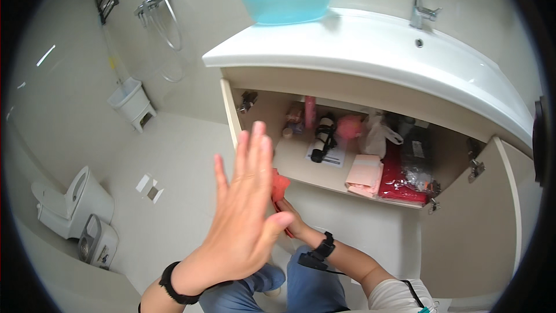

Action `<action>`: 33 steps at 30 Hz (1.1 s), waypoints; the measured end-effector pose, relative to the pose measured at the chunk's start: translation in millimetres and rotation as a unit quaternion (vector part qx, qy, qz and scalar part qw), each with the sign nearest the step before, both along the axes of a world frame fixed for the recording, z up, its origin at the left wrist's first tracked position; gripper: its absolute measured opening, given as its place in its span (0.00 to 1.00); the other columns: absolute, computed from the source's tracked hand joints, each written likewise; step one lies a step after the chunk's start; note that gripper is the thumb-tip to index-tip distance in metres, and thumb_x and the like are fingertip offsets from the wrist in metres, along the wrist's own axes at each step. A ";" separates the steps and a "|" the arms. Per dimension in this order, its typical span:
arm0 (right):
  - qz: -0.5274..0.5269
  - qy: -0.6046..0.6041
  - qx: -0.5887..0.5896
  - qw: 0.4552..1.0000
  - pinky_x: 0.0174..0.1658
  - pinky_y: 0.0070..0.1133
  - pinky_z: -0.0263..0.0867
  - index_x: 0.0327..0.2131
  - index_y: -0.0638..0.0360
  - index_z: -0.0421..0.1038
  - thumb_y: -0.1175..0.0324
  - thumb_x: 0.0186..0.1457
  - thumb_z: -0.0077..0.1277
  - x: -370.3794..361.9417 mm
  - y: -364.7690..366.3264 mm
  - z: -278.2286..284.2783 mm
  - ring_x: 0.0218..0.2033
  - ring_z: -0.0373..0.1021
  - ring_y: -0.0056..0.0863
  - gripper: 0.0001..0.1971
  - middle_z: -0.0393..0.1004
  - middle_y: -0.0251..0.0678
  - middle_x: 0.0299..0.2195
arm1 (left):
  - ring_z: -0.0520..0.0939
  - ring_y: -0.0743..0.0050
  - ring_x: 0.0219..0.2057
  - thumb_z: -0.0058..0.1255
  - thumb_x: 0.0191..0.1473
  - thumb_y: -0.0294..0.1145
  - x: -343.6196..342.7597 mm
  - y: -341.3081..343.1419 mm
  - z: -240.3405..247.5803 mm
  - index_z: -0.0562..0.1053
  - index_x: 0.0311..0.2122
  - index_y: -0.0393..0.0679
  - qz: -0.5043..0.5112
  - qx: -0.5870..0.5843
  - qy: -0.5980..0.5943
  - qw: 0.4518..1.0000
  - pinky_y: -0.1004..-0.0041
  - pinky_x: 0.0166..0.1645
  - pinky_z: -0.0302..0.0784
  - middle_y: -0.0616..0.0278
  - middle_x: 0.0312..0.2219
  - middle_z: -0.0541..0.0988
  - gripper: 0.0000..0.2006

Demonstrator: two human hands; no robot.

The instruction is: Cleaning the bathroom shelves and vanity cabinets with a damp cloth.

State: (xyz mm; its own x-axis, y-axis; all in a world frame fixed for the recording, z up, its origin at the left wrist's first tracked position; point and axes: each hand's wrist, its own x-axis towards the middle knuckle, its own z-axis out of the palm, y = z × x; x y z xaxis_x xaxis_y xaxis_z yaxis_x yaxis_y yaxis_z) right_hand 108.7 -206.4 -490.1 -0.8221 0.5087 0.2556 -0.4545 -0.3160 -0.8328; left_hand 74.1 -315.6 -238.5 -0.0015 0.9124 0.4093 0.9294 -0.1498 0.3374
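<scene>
My left hand (pixel 240 211) is raised in front of the vanity cabinet, fingers stretched out and holding nothing. Lower and behind it, my right hand (pixel 294 223) is closed around a red cloth (pixel 280 185), part of which my left hand hides. Both hands are just outside the open cabinet (pixel 313 177). On its shelf lie a folded pink towel (pixel 365 173), a red folded cloth or bag (pixel 395 179), a white plastic bag (pixel 375 138), a pink bath puff (pixel 349 126), a black-and-white corded device (pixel 324 136) and a pink bottle (pixel 310 112).
Over the cabinet is a white washbasin (pixel 370 37) with a chrome tap (pixel 421 6) and a turquoise basin (pixel 284 7). The cabinet door (pixel 472 220) stands open at right. A toilet (pixel 81 203), waste bin (pixel 101 243) and mop bucket (pixel 132 101) are at left.
</scene>
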 end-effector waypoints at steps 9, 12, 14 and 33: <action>-0.060 -0.162 -0.156 0.973 0.51 0.20 0.54 0.53 0.64 0.54 0.64 0.59 0.30 155.7 26.5 -21.3 0.46 0.60 0.22 0.21 0.62 0.35 0.48 | 0.46 0.50 0.61 0.29 0.58 0.43 51.7 97.3 -13.9 0.42 0.60 0.35 -0.007 0.201 0.141 0.969 0.51 0.59 0.25 0.47 0.59 0.47 0.30; -0.119 -0.080 -0.290 0.946 0.53 0.22 0.53 0.54 0.65 0.52 0.63 0.59 0.30 205.5 20.8 -5.4 0.49 0.59 0.25 0.22 0.60 0.37 0.51 | 0.49 0.53 0.60 0.34 0.55 0.42 60.6 125.4 -17.8 0.46 0.59 0.36 -0.024 0.236 0.150 0.960 0.50 0.59 0.28 0.50 0.59 0.50 0.31; -0.106 0.037 -0.334 0.936 0.54 0.23 0.52 0.55 0.65 0.51 0.63 0.59 0.29 232.3 11.1 10.3 0.51 0.58 0.27 0.23 0.59 0.39 0.52 | 0.50 0.57 0.60 0.39 0.53 0.41 61.1 132.7 -15.5 0.48 0.59 0.36 -0.009 0.259 0.172 0.950 0.50 0.60 0.29 0.53 0.58 0.51 0.31; -0.722 -0.512 0.459 0.077 0.58 0.43 0.32 0.46 0.57 0.64 0.69 0.46 0.44 343.5 112.5 188.7 0.60 0.43 0.38 0.20 0.60 0.39 0.51 | 0.53 0.65 0.60 0.29 0.57 0.48 73.8 213.1 -21.2 0.54 0.58 0.42 0.032 0.385 0.204 0.899 0.54 0.61 0.28 0.61 0.58 0.55 0.27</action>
